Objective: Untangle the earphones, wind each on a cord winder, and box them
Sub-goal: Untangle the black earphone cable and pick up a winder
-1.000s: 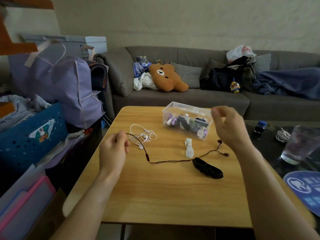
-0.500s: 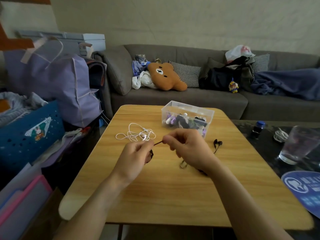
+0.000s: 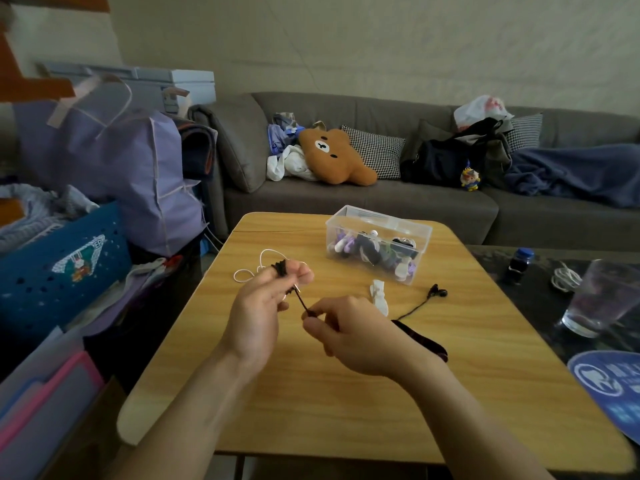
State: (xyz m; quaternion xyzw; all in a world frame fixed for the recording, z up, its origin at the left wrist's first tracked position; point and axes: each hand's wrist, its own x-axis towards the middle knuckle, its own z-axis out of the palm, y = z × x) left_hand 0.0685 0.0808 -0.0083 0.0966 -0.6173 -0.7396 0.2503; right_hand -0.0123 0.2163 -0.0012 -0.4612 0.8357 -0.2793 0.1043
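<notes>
head view: living-room setting, with a rectangular light wooden table [image 3: 346, 393] in front of a long grey fabric sofa [image 3: 415, 202]; a brown bear-shaped plush cushion [image 3: 334, 155] lies on the sofa seat. near the table's far edge stands a clear rectangular plastic box [image 3: 379, 244], lid off, holding wound earphones in purple, white and black.

left hand [image 3: 258, 315], raised over the table centre with palm toward the camera, has its fingers curled; turns of the thin black earphone cord [image 3: 300, 301] are bunched around the fingertips at the top. a short taut length of that cord runs down and right to the right hand [image 3: 353, 332], whose thumb and forefinger pinch it. beyond the right hand the same cord trails across the tabletop to a pair of black earbuds [image 3: 438, 291] lying just right of the box's near corner.

white tangled earphone cord [image 3: 256, 271] lies on the table behind the left hand, partly hidden by it. a small white flat plastic cord winder [image 3: 379, 297] rests on the table between the box and the right hand. a dark oblong object [image 3: 424, 339], partly hidden by the right wrist, lies on the table; what it is cannot be told.
</notes>
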